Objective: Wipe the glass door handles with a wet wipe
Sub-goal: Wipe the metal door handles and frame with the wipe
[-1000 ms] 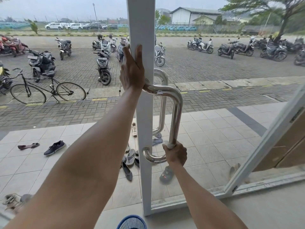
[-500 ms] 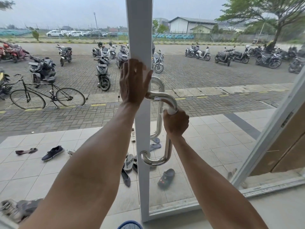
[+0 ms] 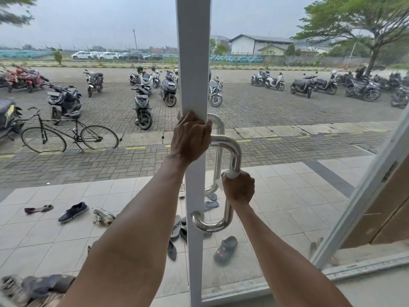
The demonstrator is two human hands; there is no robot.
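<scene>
Pressure should stay even as the right hand [image 3: 238, 189], clenched on the white wet wipe [image 3: 230, 173] around the polished steel handle [image 3: 235, 156], slides; left hand [image 3: 190, 138] grips the white door frame [image 3: 193, 63].

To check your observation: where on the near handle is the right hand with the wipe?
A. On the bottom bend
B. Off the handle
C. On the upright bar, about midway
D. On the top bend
C: the right hand wraps the wipe around the handle upright, between both bends.
</scene>
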